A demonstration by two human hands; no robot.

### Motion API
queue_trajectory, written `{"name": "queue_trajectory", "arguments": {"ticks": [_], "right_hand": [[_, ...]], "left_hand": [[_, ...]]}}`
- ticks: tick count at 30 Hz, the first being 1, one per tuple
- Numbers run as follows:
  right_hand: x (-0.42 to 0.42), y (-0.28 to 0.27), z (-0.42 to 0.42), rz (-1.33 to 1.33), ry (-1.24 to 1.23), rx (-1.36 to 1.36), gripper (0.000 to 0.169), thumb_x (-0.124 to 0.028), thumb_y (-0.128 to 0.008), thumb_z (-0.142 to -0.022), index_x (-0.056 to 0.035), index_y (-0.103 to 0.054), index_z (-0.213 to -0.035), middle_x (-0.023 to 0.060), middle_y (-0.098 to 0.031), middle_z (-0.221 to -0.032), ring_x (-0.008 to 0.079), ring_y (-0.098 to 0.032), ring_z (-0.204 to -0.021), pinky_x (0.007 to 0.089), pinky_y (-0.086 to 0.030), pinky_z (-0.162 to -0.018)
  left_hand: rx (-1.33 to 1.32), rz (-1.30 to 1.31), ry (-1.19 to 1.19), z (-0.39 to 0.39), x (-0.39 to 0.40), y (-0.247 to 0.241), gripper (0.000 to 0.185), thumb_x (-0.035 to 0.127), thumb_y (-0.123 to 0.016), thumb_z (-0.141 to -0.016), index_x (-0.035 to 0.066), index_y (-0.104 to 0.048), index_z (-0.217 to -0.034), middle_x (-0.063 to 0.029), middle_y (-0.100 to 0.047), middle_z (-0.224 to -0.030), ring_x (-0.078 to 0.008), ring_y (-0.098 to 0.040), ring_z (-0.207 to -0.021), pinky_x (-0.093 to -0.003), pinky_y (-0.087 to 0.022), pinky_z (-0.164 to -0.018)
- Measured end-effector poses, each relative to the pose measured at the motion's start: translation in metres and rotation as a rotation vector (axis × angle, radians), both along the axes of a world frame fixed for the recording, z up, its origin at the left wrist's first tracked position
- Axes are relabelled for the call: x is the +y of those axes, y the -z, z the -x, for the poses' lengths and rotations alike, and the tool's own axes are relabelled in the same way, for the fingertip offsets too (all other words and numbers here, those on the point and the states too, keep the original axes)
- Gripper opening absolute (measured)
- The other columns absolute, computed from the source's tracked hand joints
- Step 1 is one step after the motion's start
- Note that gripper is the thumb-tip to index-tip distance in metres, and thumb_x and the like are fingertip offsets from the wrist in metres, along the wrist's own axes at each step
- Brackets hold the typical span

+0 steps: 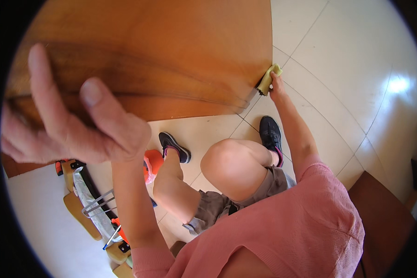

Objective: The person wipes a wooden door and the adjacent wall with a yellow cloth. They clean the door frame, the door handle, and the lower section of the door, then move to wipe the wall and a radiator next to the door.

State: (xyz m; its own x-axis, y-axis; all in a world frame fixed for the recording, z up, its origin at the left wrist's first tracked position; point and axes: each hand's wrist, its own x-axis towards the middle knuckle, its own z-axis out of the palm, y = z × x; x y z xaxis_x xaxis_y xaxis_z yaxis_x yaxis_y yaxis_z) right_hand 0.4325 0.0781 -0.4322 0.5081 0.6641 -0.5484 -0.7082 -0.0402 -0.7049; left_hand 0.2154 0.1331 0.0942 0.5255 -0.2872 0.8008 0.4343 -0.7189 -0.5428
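Observation:
A large brown wooden door or panel fills the upper left, its lower corner close to the tiled floor. My right hand is down at the panel's right edge, near that corner, gripping a folded yellow-green cloth. The cloth lies against the edge there. Close to the camera at left is my left hand, thumb and forefinger apart, with nothing visible between them. It overlaps the panel in view; whether it touches the wood I cannot tell. Its other fingers are partly hidden at the dark rim.
Pale floor tiles surround my crouched legs and black shoes. An orange object lies by my left leg. At lower left are a wooden rack, a metal wire frame and a plastic bag. A dark red-brown surface is at right.

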Motion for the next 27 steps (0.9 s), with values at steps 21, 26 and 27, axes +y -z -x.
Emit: {"name": "queue_trajectory", "arguments": {"ticks": [21, 26, 27], "right_hand": [[-0.023, -0.258, 0.055, -0.278, 0.088, -0.349, 0.043, -0.019, -0.061, -0.091, -0.0033, -0.048, -0.129, 0.0147, -0.042, -0.132, 0.0259, -0.048, -0.117, 0.0405, -0.044, -0.098], [-0.055, -0.289, 0.108, -0.52, -0.007, -1.231, 0.056, -0.017, -0.075, -0.076, -0.0085, -0.055, -0.127, 0.0194, -0.041, -0.133, 0.0382, -0.044, -0.124, 0.0449, -0.041, -0.103], [-0.054, -0.27, 0.112, -0.511, 0.023, -1.221, 0.054, -0.014, -0.077, -0.075, -0.0095, -0.057, -0.124, 0.0191, -0.044, -0.13, 0.0384, -0.044, -0.123, 0.045, -0.042, -0.102]], "left_hand": [[0.082, -0.079, -0.101, 0.019, 0.007, -0.005, 0.035, 0.021, -0.054, -0.099, -0.001, -0.068, -0.122, -0.0157, -0.042, -0.145, -0.0316, -0.036, -0.125, -0.0439, -0.026, -0.105], [-0.099, 0.027, -0.1, -0.003, -0.015, 0.007, 0.034, 0.018, -0.053, -0.097, 0.0, -0.069, -0.122, -0.016, -0.043, -0.143, -0.0335, -0.035, -0.128, -0.0422, -0.027, -0.106], [-0.1, 0.015, -0.13, -0.002, -0.015, 0.006, 0.035, 0.016, -0.051, -0.096, 0.0, -0.069, -0.122, -0.0161, -0.043, -0.145, -0.0341, -0.034, -0.129, -0.0421, -0.027, -0.107]]}}
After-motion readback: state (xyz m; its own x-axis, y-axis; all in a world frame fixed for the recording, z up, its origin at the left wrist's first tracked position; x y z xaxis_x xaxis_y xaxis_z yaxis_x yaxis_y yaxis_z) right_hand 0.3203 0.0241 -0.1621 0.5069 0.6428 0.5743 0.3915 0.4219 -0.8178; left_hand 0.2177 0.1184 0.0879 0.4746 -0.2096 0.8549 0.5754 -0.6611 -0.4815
